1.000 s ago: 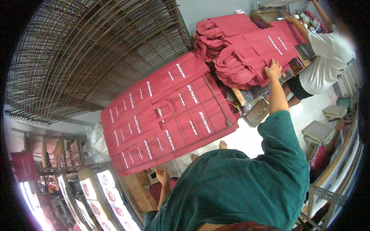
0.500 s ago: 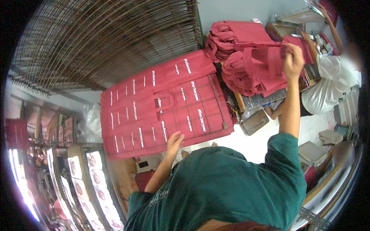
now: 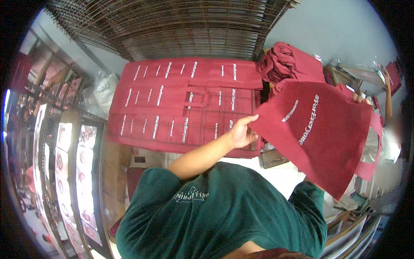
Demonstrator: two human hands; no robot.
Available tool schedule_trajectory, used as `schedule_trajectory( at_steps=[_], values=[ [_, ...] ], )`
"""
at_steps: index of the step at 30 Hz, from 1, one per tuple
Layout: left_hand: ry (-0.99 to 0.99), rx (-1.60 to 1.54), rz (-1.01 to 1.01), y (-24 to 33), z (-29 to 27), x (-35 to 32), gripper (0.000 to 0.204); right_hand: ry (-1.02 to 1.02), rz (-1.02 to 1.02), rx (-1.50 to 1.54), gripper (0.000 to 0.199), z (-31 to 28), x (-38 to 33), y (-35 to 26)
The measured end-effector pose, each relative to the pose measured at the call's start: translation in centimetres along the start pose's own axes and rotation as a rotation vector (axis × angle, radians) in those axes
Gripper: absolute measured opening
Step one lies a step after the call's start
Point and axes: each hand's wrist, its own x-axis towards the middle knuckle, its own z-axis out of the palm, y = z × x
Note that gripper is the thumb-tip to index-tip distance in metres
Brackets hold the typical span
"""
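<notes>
A dark red cloth tote bag [image 3: 332, 129] with white lettering is stretched up in front of me, its loop handle [image 3: 374, 149] hanging at the right. My left hand [image 3: 244, 133] pinches the bag's left corner between thumb and fingers. At the upper right edge, the fingers of my right hand [image 3: 361, 99] curl over the cloth; the bag hides most of that hand and forearm. To the left, overlapping rows of printed red bags [image 3: 172, 103] lie spread on a flat rack, one with its handle loop showing. Behind the held bag rises a pile of red bags [image 3: 297, 64].
A large wire rack [image 3: 181, 30] hangs tilted over the far side. Shelving with printed sheets [image 3: 64, 159] stands at the left, near a clear plastic bundle [image 3: 105, 93]. At the far right, another person's arm [image 3: 387, 84] reaches up by the wall.
My right hand has brought one bag from the pile toward me and spread it. My left hand has moved right and taken its corner. The view has turned right.
</notes>
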Motion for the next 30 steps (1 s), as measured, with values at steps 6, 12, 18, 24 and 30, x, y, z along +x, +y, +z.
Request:
schedule_trajectory(
  at_steps=[6,12,18,24,30],
  values=[
    [0.229,0.379,0.396,3.8,4.2,-5.8,0.050,0.280,0.366,0.246,0.034,0.2,-9.2,5.6],
    [0.420,0.452,0.373,5.0,-0.4,-12.0,0.057,0.545,0.961,0.442,0.038,5.0,-22.0,8.0],
    [0.714,0.544,0.332,8.2,-5.9,-16.6,0.063,0.394,1.262,0.163,0.040,11.4,-21.4,15.7],
    [0.684,0.594,0.474,15.7,-7.4,-20.6,0.064,0.351,1.181,0.169,0.031,17.9,-14.6,23.0],
    [0.815,0.757,0.708,20.7,-11.8,-24.0,0.060,0.389,1.240,0.073,0.028,17.8,-11.0,31.5]
  ],
)
